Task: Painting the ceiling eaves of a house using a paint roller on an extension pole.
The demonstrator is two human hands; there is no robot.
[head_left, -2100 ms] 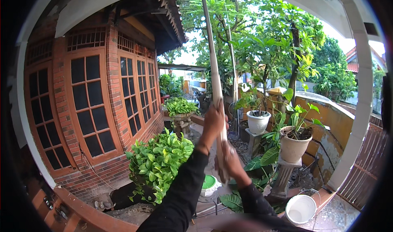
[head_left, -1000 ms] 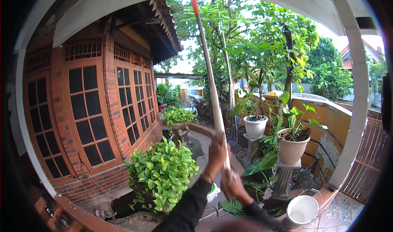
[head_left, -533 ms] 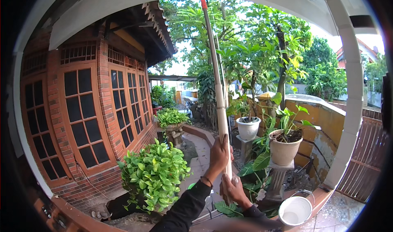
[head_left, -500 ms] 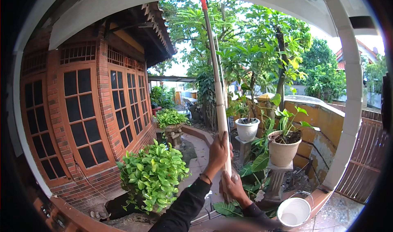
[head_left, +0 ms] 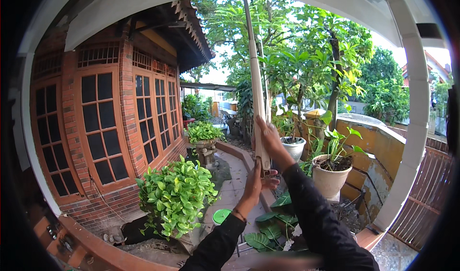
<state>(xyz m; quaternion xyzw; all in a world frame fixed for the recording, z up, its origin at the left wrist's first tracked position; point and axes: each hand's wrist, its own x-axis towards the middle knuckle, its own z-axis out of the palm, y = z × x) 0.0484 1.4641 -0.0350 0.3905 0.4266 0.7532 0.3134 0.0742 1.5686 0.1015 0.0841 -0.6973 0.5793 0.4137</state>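
A long pale bamboo pole (head_left: 255,74), thick at its lower end and thinner upward, stands nearly upright before me. Its red-tipped top reaches the upper edge of the view. My right hand (head_left: 271,141) is wrapped round the lower part of the pole, with the arm in a black sleeve. Just below, my left hand (head_left: 254,185) is at the pole's bottom end, thumb against it and fingers spread apart to the right. A thin light-coloured rod or line runs beside the pole; where it ends is hidden by my hands.
A bushy potted plant (head_left: 177,197) stands at the lower left, near a green slatted lid (head_left: 222,216). Potted plants on pedestals, like the beige pot (head_left: 331,175), line the right. A brick wall with windows (head_left: 103,127) flanks the left; a white pillar (head_left: 416,113) rises right.
My right hand has moved from below the left to above it on the pole. The left hand has dropped and its fingers have opened. The pole has risen, and the white bucket is hidden.
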